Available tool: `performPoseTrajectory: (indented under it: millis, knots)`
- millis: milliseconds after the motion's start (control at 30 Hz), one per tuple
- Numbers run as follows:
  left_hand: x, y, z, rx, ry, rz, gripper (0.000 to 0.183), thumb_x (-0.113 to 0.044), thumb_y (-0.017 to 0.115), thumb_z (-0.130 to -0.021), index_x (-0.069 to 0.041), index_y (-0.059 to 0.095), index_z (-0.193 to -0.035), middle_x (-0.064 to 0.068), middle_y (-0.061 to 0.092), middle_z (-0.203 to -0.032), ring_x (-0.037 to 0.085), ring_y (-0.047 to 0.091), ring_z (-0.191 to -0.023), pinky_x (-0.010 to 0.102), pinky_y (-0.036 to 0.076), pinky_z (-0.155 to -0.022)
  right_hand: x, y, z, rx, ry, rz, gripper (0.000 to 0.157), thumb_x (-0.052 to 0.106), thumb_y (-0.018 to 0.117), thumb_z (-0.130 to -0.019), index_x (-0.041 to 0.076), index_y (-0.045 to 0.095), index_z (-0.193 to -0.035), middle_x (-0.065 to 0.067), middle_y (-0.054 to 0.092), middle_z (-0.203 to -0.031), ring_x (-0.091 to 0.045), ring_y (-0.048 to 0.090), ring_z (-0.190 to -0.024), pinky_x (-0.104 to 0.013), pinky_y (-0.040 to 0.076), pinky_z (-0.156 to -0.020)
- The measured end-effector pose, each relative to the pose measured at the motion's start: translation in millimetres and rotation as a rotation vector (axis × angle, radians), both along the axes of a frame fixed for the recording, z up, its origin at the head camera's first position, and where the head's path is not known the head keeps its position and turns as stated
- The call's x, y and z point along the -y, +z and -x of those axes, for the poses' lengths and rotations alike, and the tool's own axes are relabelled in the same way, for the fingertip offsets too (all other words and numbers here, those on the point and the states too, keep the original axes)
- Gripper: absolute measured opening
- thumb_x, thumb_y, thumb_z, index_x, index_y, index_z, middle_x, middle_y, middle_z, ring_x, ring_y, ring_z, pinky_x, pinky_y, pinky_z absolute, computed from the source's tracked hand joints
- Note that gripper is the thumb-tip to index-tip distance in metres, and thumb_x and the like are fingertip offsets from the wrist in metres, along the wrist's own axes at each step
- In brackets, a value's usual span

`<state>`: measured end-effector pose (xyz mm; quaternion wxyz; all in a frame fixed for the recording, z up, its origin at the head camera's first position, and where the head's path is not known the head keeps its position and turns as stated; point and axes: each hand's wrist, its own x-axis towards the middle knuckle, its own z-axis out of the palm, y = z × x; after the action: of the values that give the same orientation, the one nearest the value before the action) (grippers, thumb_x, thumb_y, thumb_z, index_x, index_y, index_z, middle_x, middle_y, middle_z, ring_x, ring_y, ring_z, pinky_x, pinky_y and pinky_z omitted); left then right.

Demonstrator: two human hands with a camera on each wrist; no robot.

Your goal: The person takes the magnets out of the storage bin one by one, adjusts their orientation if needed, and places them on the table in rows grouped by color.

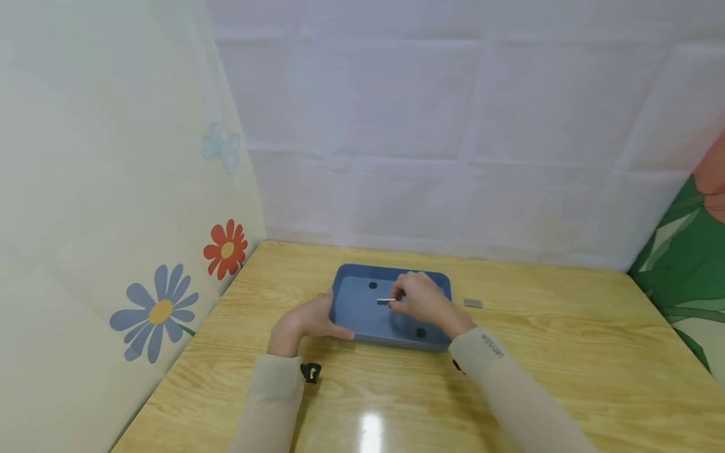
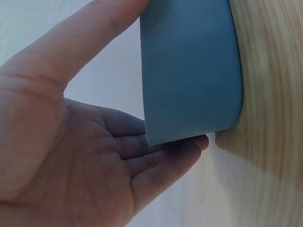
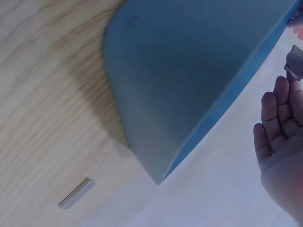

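A shallow blue rectangular tray (image 1: pixel 357 314) lies on the wooden table. My left hand (image 1: pixel 308 318) holds its left end, the thumb at the front side and the fingers along the left wall; in the left wrist view the fingers (image 2: pixel 163 177) reach past the tray's corner. Over the tray's middle, my right hand (image 1: pixel 421 299) pinches a small silver-grey rectangular bar (image 1: pixel 385 301) between thumb and fingers. Two dark round spots or discs show on the tray floor, one at the back (image 1: pixel 372 285) and another at the front right (image 1: pixel 421 333). The right hand covers part of the floor.
Just right of the tray, a similar small grey bar (image 1: pixel 472 303) lies on the table (image 1: pixel 566 352). A white cloth (image 1: pixel 396 126) hangs behind the table, and a flower-printed sheet (image 1: pixel 170 251) stands along its left side. Another patterned sheet (image 1: pixel 685 283) is at the right.
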<state>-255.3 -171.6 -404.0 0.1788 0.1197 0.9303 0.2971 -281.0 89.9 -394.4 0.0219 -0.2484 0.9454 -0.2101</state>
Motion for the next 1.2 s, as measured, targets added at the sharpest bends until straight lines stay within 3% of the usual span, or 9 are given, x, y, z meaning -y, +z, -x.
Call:
performPoseTrajectory:
  millis: [167, 433, 900, 1200]
  knots:
    - [-0.8, -0.3, 0.0, 0.006, 0.002, -0.010, 0.122, -0.040, 0.088, -0.082, 0.012, 0.011, -0.160, 0.032, 0.028, -0.165, 0.043, 0.035, -0.152, 0.056, 0.034, -0.123, -9.7, 1.0, -0.1, -0.009, -0.008, 0.003, 0.006, 0.024, 0.075, -0.095, 0.021, 0.076, -0.090, 0.006, 0.069, -0.094, -0.013, 0.060, -0.090, -0.046, 0.051, -0.099]
    - [-0.8, -1.8, 1.6, -0.003, -0.009, -0.033, 0.123, -0.039, 0.089, -0.081, 0.012, 0.010, -0.160, 0.032, 0.028, -0.165, 0.043, 0.037, -0.151, 0.057, 0.035, -0.123, -37.5, -3.6, 3.6, -0.052, -0.013, 0.015, 0.006, 0.022, 0.077, -0.093, 0.018, 0.076, -0.089, 0.003, 0.070, -0.092, -0.009, 0.060, -0.082, -0.032, 0.054, -0.076]
    - [4.9, -3.3, 0.0, -0.003, -0.003, -0.022, 0.125, -0.041, 0.089, -0.081, 0.014, 0.008, -0.160, 0.034, 0.025, -0.165, 0.045, 0.034, -0.152, 0.058, 0.034, -0.123, -84.1, 0.8, 4.9, 0.017, -0.125, 0.031, 0.006, 0.018, 0.076, -0.093, 0.014, 0.075, -0.089, -0.001, 0.070, -0.093, -0.015, 0.061, -0.086, -0.034, 0.055, -0.077]
    - [1.5, -3.4, 0.8, 0.002, -0.011, -0.012, 0.127, -0.043, 0.088, -0.081, 0.014, 0.007, -0.160, 0.034, 0.022, -0.166, 0.046, 0.030, -0.154, 0.058, 0.032, -0.124, -128.8, 4.2, 3.8, 0.028, -0.178, 0.038, 0.008, 0.016, 0.074, -0.095, 0.011, 0.073, -0.087, -0.005, 0.072, -0.094, -0.018, 0.064, -0.087, -0.039, 0.055, -0.080]
